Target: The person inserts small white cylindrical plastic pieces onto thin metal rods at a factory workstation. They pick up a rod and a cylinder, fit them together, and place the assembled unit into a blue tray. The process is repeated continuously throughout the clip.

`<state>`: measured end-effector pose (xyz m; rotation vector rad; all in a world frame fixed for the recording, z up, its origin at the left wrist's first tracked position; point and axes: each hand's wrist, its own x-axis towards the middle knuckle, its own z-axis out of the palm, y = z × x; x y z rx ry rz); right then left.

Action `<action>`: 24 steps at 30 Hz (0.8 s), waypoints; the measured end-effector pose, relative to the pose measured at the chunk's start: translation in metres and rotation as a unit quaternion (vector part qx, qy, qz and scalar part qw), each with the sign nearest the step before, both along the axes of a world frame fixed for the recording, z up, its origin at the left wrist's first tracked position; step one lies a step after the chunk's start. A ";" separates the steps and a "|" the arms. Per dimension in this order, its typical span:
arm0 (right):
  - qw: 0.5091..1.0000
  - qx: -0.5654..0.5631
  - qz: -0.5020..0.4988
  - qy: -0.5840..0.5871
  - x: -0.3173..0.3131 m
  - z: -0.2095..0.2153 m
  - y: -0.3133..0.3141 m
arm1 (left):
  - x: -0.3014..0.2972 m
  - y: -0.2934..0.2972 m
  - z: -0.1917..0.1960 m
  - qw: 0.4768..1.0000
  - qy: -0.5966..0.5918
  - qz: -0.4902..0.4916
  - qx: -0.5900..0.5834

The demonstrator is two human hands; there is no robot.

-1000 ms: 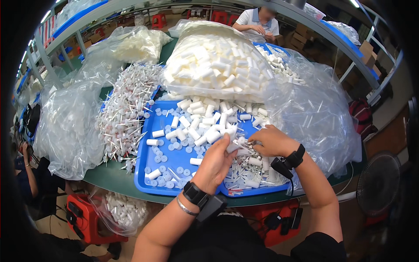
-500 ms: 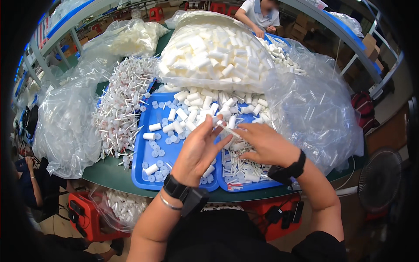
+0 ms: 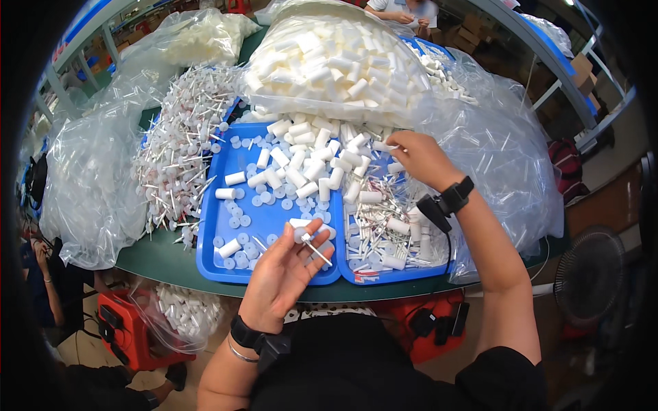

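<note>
My left hand (image 3: 282, 272) hovers over the near edge of the left blue tray (image 3: 208, 245) and holds a small white pump piece with a thin straw (image 3: 314, 246) between its fingers. My right hand (image 3: 419, 158) reaches to the far side of the right blue tray (image 3: 404, 275) and pinches a white plastic tube (image 3: 382, 146) out of the heap of white tubes (image 3: 308, 161). Round pale blue caps (image 3: 236, 216) lie scattered in the left tray. Thin pump pieces (image 3: 377, 229) lie piled in the right tray.
A big clear bag of white tubes (image 3: 329, 58) sits behind the trays. A pile of pump sprayers with straws (image 3: 181, 147) lies at the left on clear plastic. Crumpled clear bags (image 3: 507, 157) fill the right. A red crate (image 3: 130, 329) stands under the green table. Another person (image 3: 404, 10) works opposite.
My left hand has pulled back toward me from the tray's middle, holding the pump piece. My right hand has moved forward to the tube heap and taken a tube.
</note>
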<state>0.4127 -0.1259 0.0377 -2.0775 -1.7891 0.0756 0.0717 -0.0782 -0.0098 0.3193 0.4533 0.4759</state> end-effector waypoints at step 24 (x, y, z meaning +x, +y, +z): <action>0.986 -0.064 -0.028 0.153 0.026 -0.006 -0.029 | -0.021 -0.017 -0.021 0.998 0.010 -0.031 -0.052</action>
